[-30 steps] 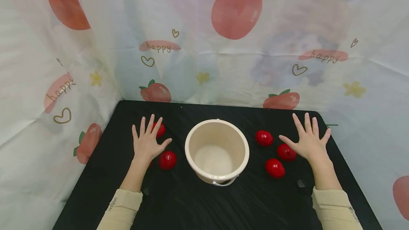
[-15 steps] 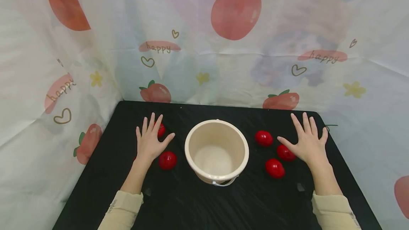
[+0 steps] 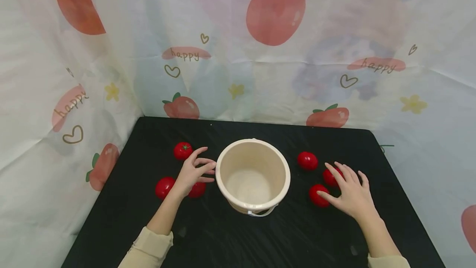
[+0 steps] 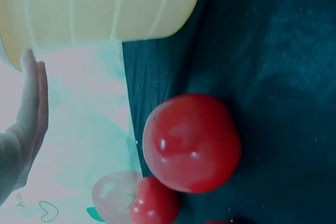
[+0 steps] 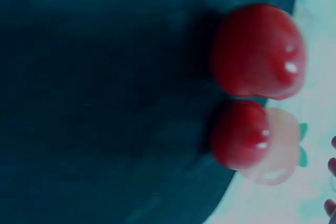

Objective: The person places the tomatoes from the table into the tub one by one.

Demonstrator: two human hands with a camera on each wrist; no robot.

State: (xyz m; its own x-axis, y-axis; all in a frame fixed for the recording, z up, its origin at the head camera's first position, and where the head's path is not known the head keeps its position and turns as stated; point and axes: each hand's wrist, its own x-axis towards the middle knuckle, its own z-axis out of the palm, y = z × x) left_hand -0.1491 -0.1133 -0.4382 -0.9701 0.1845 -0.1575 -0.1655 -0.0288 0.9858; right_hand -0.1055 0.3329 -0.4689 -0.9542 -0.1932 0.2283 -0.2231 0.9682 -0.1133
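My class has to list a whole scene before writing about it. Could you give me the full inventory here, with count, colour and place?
Tomatoes: six, red, three left of the bucket, three right
Bucket: one, cream, mid-table, upright
Bucket handle: one, white, hanging at the near side
Table: one, black, under everything
Backdrop: count unclear, pale with colourful prints, behind and beside the table
Sleeves: two, pale yellow, at the bottom edge
Left hand: one, at the bucket's left side
Right hand: one, by the right-hand tomatoes

Makeshift booth, with fruit-printed cloth (image 3: pixel 238 69) enclosing a black table (image 3: pixel 293 239).
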